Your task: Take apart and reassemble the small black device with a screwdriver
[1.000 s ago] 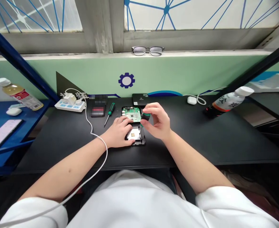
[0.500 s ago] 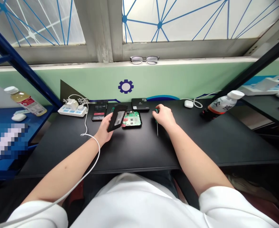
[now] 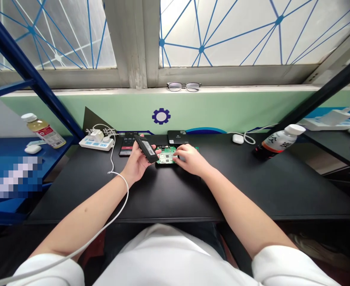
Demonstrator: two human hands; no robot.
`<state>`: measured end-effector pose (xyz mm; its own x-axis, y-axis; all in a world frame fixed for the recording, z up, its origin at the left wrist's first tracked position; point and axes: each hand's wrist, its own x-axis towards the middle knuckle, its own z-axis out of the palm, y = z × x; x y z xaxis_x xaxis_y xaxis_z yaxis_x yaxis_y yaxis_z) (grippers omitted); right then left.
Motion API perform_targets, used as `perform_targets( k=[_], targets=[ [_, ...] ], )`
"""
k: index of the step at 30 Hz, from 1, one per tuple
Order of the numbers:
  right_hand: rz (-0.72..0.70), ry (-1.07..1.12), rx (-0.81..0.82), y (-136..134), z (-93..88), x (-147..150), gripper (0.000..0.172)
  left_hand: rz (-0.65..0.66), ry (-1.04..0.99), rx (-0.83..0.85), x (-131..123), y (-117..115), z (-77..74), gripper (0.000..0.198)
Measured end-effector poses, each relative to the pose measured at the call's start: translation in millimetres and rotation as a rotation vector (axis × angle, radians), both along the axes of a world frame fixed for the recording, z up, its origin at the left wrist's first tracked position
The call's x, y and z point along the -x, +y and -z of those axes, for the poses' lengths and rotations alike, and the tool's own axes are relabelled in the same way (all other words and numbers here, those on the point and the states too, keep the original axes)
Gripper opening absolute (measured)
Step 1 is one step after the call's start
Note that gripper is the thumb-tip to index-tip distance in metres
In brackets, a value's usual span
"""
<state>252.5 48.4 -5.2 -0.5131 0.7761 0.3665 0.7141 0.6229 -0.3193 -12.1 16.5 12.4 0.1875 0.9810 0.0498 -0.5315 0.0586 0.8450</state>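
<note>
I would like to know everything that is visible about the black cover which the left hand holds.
The black cover is a flat, rectangular piece that looks like plastic, with a pale, label-like strip on the face turned toward the camera; any print is too small to read. The left hand holds it tilted above the desk, left of the green circuit board.

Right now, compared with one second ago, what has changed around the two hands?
The left hand has lifted the black piece off the desk, leftward, and holds it tilted. The right hand has let go of the green-handled screwdriver, now partly hidden behind it, and is at the right side of the circuit board. The glasses, power strip and dark bottle stayed in place.
</note>
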Motion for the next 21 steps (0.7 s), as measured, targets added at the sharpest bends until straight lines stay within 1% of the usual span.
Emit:
perform_targets(
  k=[1, 2, 4, 7, 8, 11, 13, 16, 17, 18, 19, 21],
  targets=[
    [-0.08, -0.013, 0.006, -2.3, 1.9, 4.5, 0.02, -0.006, 0.008, -0.005, 0.0, -0.1, -0.5, 0.083],
    [-0.131, -0.029, 0.018, -4.3, 3.6, 8.4, 0.018, -0.015, 0.018, -0.009, -0.1, 0.3, -0.2, 0.083],
    [-0.165, -0.059, 0.045, -6.6, 5.8, 13.4, 0.013, -0.043, 0.048, -0.022, 0.1, 2.9, 3.0, 0.083],
    [-0.197, -0.051, 0.084, -7.2, 5.4, 14.7, 0.01, -0.11, 0.119, -0.063, 1.1, 9.5, 12.0, 0.08],
    [-0.228, -0.032, 0.103, -7.2, 4.5, 14.2, 0.014, -0.13, 0.146, -0.078, 1.6, 11.6, 15.1, 0.077],
    [-0.311, 0.034, 0.168, -8.1, 0.7, 12.1, 0.043, -0.174, 0.228, -0.112, 2.6, 16.1, 21.9, 0.073],
    [-0.264, 0.122, 0.179, -9.2, -1.6, 10.8, 0.055, -0.186, 0.27, -0.139, 2.6, 16.9, 23.9, 0.076],
    [-0.128, 0.354, 0.133, -9.6, -3.4, 8.1, 0.058, -0.152, 0.375, -0.233, 1.0, 15.3, 25.1, 0.083],
    [-0.122, 0.411, 0.12, -9.3, -3.3, 7.1, 0.057, -0.129, 0.418, -0.28, 0.0, 14.1, 25.7, 0.084],
    [-0.146, 0.436, 0.116, -9.0, -2.9, 6.3, 0.06, -0.102, 0.454, -0.331, -1.4, 12.6, 26.5, 0.086],
    [-0.192, 0.43, 0.127, -8.7, -2.1, 5.7, 0.069, -0.074, 0.482, -0.382, -2.9, 10.9, 27.6, 0.086],
    [-0.305, 0.374, 0.179, -8.8, 0.1, 6.2, 0.098, -0.013, 0.519, -0.456, -6.0, 7.3, 30.5, 0.087]
  ],
)
